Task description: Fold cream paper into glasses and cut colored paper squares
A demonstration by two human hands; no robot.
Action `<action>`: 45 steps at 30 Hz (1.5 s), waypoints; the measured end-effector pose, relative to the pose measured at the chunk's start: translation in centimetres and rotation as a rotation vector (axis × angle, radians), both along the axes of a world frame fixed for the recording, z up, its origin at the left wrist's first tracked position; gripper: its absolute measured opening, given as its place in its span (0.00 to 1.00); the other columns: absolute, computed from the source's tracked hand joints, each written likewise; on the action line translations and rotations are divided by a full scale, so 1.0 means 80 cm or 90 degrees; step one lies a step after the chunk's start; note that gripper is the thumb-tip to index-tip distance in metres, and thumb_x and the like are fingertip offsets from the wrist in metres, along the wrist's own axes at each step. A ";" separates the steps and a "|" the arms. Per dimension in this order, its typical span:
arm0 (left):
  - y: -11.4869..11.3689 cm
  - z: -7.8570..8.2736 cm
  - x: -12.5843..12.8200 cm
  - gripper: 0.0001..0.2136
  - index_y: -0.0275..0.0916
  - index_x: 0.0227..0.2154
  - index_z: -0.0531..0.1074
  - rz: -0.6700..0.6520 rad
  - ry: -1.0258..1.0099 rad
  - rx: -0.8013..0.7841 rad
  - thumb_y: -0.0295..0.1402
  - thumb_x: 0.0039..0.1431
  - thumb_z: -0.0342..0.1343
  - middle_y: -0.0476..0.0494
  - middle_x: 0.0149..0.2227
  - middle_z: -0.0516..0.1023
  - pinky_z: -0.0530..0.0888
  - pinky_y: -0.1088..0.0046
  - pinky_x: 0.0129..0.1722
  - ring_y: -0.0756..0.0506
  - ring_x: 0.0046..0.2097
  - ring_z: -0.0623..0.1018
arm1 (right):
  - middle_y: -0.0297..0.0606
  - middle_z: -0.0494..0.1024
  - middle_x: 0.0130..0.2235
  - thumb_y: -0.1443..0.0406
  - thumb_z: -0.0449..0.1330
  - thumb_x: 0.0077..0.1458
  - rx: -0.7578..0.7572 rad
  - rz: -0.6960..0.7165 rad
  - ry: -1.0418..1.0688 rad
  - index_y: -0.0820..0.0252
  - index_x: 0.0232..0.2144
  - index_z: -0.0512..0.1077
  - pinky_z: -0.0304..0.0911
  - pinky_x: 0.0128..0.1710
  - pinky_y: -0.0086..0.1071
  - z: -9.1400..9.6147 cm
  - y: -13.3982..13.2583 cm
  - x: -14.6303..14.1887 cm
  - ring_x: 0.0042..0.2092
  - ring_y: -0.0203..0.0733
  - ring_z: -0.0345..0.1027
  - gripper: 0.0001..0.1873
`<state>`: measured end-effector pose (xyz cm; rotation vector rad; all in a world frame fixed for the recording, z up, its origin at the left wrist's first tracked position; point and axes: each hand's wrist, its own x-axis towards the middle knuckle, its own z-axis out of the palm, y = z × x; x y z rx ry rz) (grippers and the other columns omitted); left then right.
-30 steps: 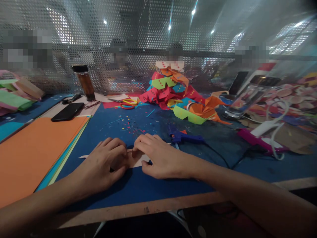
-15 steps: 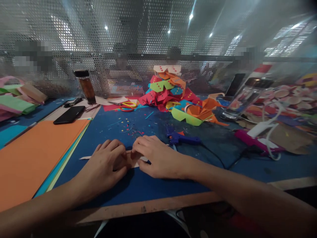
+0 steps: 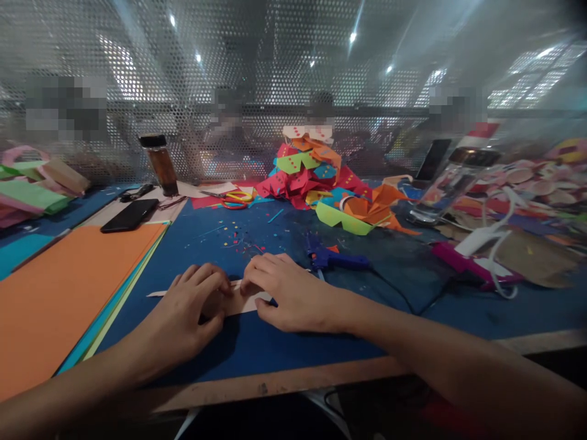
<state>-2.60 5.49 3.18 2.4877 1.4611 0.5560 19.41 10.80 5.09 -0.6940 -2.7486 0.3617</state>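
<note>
1 L hand, 1 R hand curled over pale paper, pinch unclr; 1 blue glue gun.

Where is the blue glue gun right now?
In the head view, the blue glue gun lies right of centre, just beyond the right hand.

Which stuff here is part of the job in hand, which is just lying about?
Job in hand, judging by contact or nearness:
pale paper, touched by left hand and right hand
blue glue gun, probably, near the right hand

Apparently just lying about:
black phone
scissors
dark-filled bottle
clear bottle
</note>
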 end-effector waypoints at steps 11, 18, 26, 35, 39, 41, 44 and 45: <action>-0.007 0.005 -0.010 0.19 0.44 0.42 0.63 -0.039 -0.007 -0.044 0.18 0.50 0.45 0.44 0.50 0.68 0.65 0.55 0.50 0.39 0.51 0.66 | 0.39 0.71 0.44 0.72 0.55 0.52 -0.013 0.017 0.011 0.59 0.39 0.68 0.53 0.49 0.38 -0.001 0.002 0.000 0.46 0.42 0.62 0.10; -0.007 0.005 -0.015 0.20 0.44 0.44 0.65 -0.057 -0.040 -0.047 0.18 0.49 0.44 0.45 0.51 0.69 0.65 0.55 0.52 0.40 0.53 0.66 | 0.39 0.72 0.43 0.73 0.56 0.52 -0.017 0.023 0.005 0.59 0.39 0.69 0.52 0.49 0.38 0.002 0.002 0.000 0.46 0.43 0.63 0.11; -0.009 0.004 -0.016 0.17 0.45 0.45 0.71 -0.029 -0.079 -0.046 0.21 0.56 0.47 0.46 0.50 0.72 0.67 0.60 0.52 0.42 0.53 0.69 | 0.39 0.75 0.42 0.70 0.52 0.63 0.063 -0.056 0.061 0.61 0.37 0.72 0.52 0.47 0.37 -0.006 0.014 -0.008 0.46 0.41 0.66 0.08; 0.003 -0.003 -0.014 0.10 0.45 0.39 0.76 -0.028 -0.116 -0.006 0.33 0.65 0.49 0.45 0.46 0.75 0.70 0.65 0.46 0.44 0.48 0.73 | 0.38 0.74 0.40 0.63 0.56 0.63 0.142 -0.094 -0.008 0.60 0.36 0.73 0.49 0.45 0.36 -0.017 0.019 -0.010 0.44 0.43 0.64 0.07; 0.005 -0.003 -0.013 0.09 0.44 0.36 0.76 -0.017 -0.122 -0.009 0.33 0.64 0.50 0.46 0.44 0.76 0.70 0.66 0.46 0.45 0.47 0.73 | 0.39 0.74 0.41 0.64 0.55 0.64 0.179 -0.086 -0.017 0.60 0.37 0.72 0.48 0.45 0.37 -0.019 0.021 -0.011 0.44 0.43 0.63 0.07; 0.007 -0.002 -0.013 0.08 0.44 0.36 0.76 -0.016 -0.115 -0.016 0.32 0.64 0.51 0.46 0.44 0.76 0.70 0.66 0.46 0.45 0.46 0.73 | 0.39 0.74 0.41 0.64 0.56 0.63 0.176 -0.079 -0.018 0.60 0.36 0.72 0.48 0.45 0.37 -0.018 0.022 -0.011 0.44 0.43 0.63 0.06; 0.012 0.001 -0.013 0.08 0.43 0.39 0.75 0.004 -0.115 -0.023 0.32 0.63 0.51 0.46 0.44 0.76 0.70 0.67 0.45 0.44 0.46 0.74 | 0.40 0.74 0.41 0.65 0.57 0.62 0.155 -0.070 -0.016 0.61 0.35 0.72 0.49 0.45 0.37 -0.013 0.022 -0.011 0.44 0.43 0.63 0.06; 0.015 0.003 -0.012 0.09 0.43 0.41 0.75 0.017 -0.118 -0.026 0.32 0.63 0.51 0.45 0.44 0.76 0.70 0.67 0.45 0.44 0.46 0.74 | 0.40 0.74 0.41 0.65 0.57 0.62 0.148 -0.068 -0.011 0.61 0.35 0.71 0.49 0.45 0.37 -0.012 0.021 -0.010 0.44 0.43 0.63 0.05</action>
